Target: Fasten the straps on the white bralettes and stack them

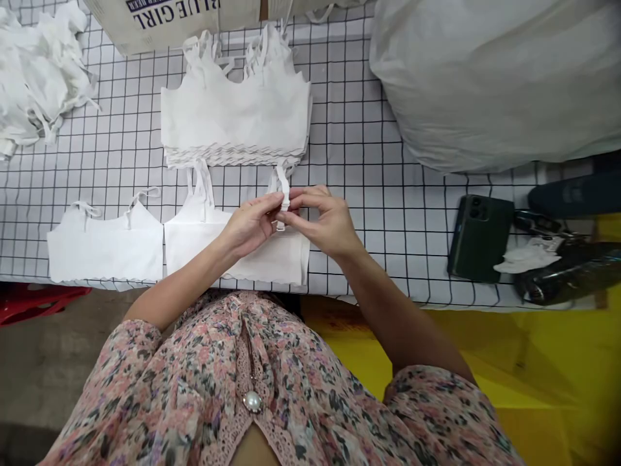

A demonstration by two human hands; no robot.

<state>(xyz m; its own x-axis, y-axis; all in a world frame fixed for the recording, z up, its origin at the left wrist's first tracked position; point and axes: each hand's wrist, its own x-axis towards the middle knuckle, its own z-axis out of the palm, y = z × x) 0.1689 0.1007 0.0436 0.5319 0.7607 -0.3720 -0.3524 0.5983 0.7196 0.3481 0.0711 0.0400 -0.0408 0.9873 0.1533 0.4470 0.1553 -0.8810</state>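
White bralette strap (283, 188), flat with a small slider (284, 207), is pinched between the left hand (250, 224) and right hand (323, 222).

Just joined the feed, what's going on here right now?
A person is pinching a white strap with their left hand and right hand. The strap belongs to a white crop top lying flat on a grid-patterned table cover. A stack of similar tops sits just beyond it, another single top lies to the left, and a loose white pile sits further left. A phone lies to the right, below a large white sack.
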